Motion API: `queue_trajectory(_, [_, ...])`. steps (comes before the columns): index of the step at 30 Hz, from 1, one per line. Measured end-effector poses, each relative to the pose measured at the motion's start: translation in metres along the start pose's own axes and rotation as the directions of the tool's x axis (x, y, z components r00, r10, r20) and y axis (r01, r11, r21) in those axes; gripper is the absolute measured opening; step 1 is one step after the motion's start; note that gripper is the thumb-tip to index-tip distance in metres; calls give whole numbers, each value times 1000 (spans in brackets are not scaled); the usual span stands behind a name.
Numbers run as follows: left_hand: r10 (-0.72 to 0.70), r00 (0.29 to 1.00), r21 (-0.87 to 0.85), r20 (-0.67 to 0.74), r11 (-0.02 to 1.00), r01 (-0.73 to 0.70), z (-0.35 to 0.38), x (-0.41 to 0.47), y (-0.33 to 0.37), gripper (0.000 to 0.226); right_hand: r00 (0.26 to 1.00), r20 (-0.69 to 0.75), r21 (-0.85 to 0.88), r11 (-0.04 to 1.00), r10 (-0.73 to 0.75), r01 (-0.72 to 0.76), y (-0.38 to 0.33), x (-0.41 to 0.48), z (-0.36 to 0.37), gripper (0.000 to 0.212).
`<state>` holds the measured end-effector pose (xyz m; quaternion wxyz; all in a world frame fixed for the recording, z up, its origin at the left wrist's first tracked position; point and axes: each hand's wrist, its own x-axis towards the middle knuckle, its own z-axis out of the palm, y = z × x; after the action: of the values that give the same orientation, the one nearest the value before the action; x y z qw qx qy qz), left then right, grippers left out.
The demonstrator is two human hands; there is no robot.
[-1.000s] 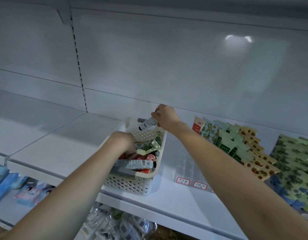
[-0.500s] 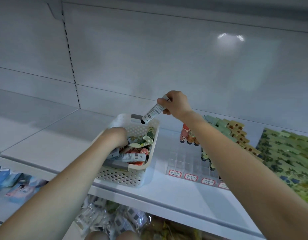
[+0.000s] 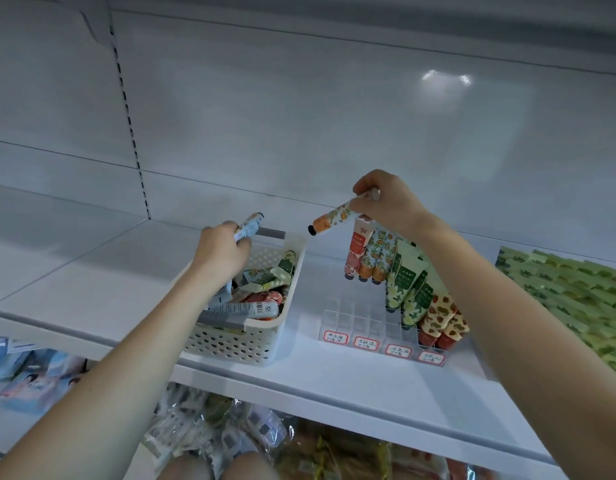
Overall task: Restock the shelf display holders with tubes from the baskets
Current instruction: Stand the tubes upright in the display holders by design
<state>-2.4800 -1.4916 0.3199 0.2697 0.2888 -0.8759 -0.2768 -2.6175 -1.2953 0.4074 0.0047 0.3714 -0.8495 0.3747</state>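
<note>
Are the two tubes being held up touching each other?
Apart. The head view shows a gap between the tube in the left hand and the floral tube in the right hand.

Dim, cool bluish light from overhead. You get 2 small glare spots (image 3: 446, 77) on the back panel (image 3: 299, 126). Soft shadows lie across the shelf (image 3: 92, 282), darker at left. Your wide lens bends the edges. Packets (image 3: 213, 431) below it look blurred, bottom corners soft too.
</note>
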Motion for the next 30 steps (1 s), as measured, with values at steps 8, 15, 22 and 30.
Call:
queue_trajectory(8, [-37, 999, -473, -37, 881, 15, -1, -30, 34, 13, 998, -68, -165, 986, 16, -27, 20, -23, -23, 44])
queue_trajectory(15, [-69, 997, -567, -38, 823, 35, 5, -47, 40, 15, 995, -95, -377, 925, 14, -49, 21, -33, -23, 21])
queue_trajectory(22, [-87, 996, -595, -38, 803, 47, 6, -52, 33, 21, 991, -113, -551, 825, 76, -126, 37, -33, 1, 17])
queue_trajectory(30, [-59, 998, -610, 10, 790, 53, 7, -57, 49, 17, 985, -146, -610, 776, 87, -159, 50, -29, 10, 20])
